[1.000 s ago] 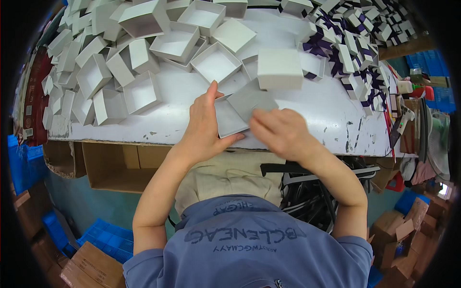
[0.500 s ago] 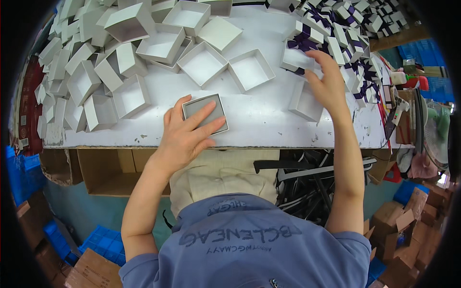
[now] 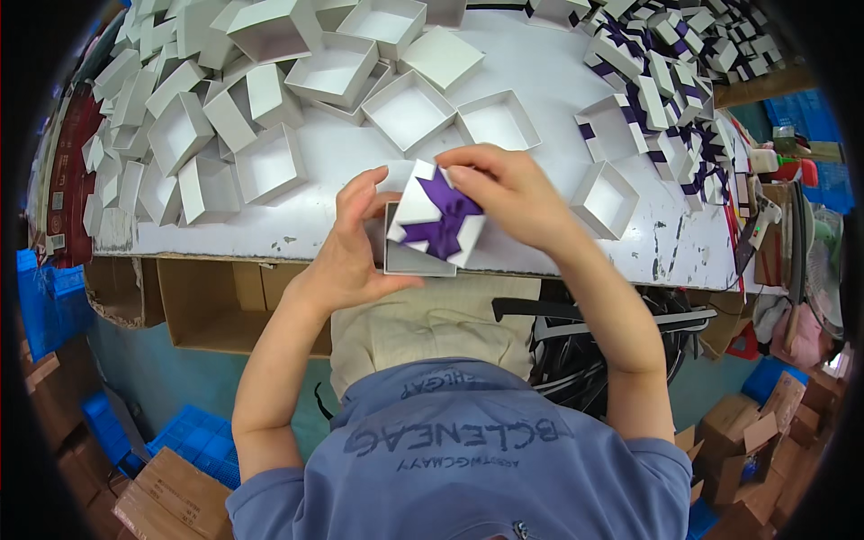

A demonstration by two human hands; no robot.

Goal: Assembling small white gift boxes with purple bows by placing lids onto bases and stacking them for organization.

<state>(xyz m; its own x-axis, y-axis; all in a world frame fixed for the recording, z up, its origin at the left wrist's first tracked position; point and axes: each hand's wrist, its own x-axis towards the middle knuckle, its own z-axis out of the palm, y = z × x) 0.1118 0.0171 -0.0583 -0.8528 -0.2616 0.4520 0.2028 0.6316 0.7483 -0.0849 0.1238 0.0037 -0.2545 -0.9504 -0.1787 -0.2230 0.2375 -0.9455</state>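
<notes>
At the front edge of the white table my left hand curves round a small white box base with a grey insert, its thumb along the near side. Over that base, tilted and turned to it, is a white box lid with a purple ribbon bow. My right hand grips the lid by its far right corner, fingers closed on the edge. The lid hides most of the grey insert, and whether the two parts touch cannot be seen.
Several open white boxes are heaped across the left and back. Bow-tied lids pile up at the back right. An open white box lies right of my right hand. Beneath the table edge stands a cardboard box.
My right hand has come from the back right pile to the middle, bringing a bow-tied lid. My left hand has shifted from lying on the grey insert to holding the base's side.
</notes>
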